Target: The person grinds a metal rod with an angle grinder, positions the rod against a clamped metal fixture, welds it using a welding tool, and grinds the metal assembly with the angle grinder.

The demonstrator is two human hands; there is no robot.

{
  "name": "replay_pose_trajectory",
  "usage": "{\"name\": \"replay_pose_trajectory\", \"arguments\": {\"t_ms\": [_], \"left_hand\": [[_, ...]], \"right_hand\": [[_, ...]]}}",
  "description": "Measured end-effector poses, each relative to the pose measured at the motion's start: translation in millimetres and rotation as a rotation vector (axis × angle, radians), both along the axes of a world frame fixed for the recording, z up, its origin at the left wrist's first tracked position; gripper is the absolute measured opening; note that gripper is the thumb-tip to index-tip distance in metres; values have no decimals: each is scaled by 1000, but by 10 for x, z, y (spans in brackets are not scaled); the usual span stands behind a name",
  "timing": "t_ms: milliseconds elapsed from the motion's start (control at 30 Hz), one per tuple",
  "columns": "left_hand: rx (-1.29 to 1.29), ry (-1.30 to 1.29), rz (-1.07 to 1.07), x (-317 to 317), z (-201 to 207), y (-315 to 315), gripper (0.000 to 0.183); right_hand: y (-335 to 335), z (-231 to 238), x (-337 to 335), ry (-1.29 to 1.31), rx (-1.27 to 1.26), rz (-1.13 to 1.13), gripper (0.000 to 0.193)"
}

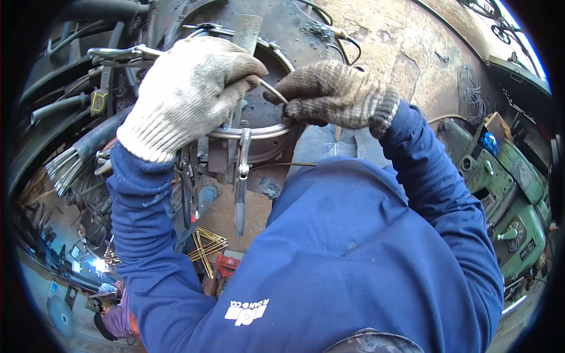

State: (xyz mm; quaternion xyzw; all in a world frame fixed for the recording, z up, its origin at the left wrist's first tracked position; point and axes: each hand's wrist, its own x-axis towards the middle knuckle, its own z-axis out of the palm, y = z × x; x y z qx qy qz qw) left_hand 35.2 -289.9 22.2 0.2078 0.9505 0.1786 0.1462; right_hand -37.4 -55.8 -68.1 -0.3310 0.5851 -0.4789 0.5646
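A thin, slightly bent grey metal rod (273, 91) spans the gap between my two gloved hands. My left hand (197, 85), in an off-white knit glove, pinches its upper-left end between thumb and fingers. At the other end, the fingertips of my right hand (335, 94), in a dirtier grey-brown glove, close on it. Just beneath the hands lies a round metal ring (259, 132) on a dark steel work surface (318, 32). Locking pliers (242, 170) grip the ring's near edge, handles pointing toward me. A flat metal bar (247, 32) crosses the ring, partly hidden by my left hand.
A bundle of rods (65, 167) and a yellow-black tape measure (99, 102) are at left. Thin brass-coloured rods (206, 246) lie below, beside a red object (228, 263). Green machinery (521, 241) stands right, near coiled wire (469, 88). Another person (118, 317) is lower left, near a bright glow.
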Motion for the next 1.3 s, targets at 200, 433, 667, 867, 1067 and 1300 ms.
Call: {"name": "replay_pose_trajectory", "arguments": {"t_ms": [200,433,667,867,1067,1300], "left_hand": [[33,-55,90,-22,-25,51,19],[52,-57,92,-34,-1,78,20],[31,-139,115,-79,18,95,26],[21,-121,120,-22,37,58,26],[13,-119,155,14,12,39,26],[17,-155,179,1,-1,75,24]], "right_hand": [[473,-253,-128,-329,-115,-581,41],[1016,-667,6,-405,-21,-740,40],[713,-385,383,-79,-18,-542,30],[361,-362,381,285,-61,-263,34],[285,-348,372,447,-65,-142,36],[355,-436,427,390,-184,-244,30]]}}
